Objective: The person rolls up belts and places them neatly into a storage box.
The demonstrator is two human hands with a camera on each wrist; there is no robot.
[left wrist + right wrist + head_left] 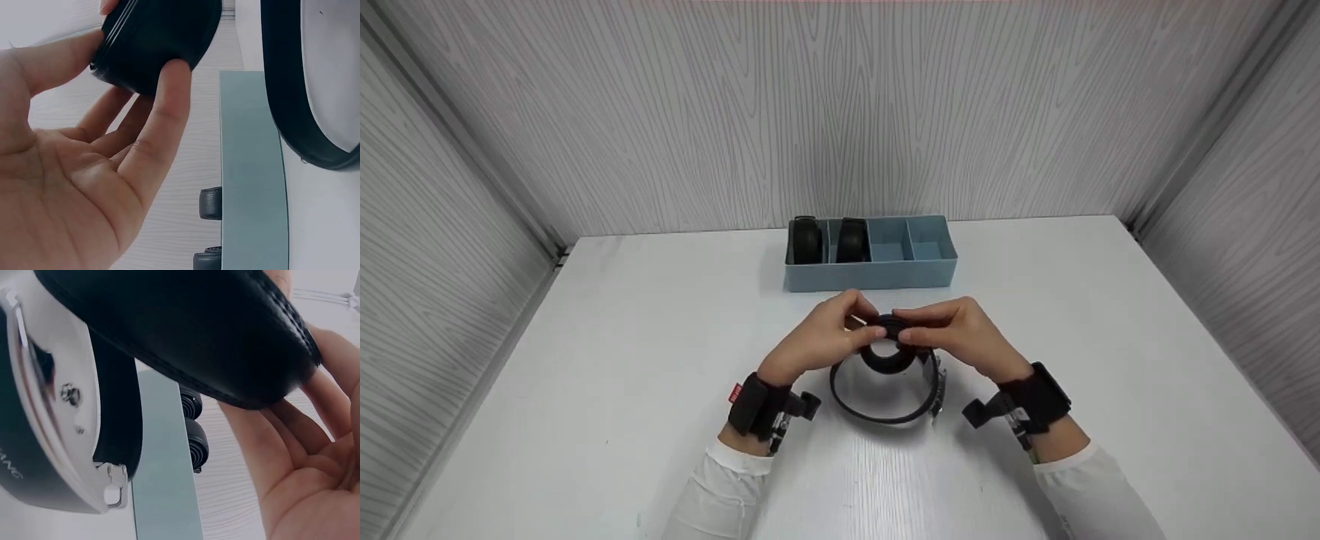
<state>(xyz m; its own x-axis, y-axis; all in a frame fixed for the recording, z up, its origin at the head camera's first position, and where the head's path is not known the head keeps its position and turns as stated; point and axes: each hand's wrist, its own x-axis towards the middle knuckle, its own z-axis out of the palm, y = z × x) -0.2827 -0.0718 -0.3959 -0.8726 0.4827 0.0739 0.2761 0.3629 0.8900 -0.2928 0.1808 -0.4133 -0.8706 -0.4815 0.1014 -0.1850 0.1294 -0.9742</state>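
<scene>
A black leather belt lies partly rolled on the white table. Both hands hold its tight coil above the loose loop. My left hand pinches the coil from the left between thumb and fingers. From the right, my right hand grips the same coil. The silver buckle hangs at the loop's right end, close to the right wrist camera.
A light blue divided box stands behind the hands. Two rolled black belts fill its left compartments, also seen as rolled belts in the right wrist view. Grey wood-grain walls enclose the table on three sides.
</scene>
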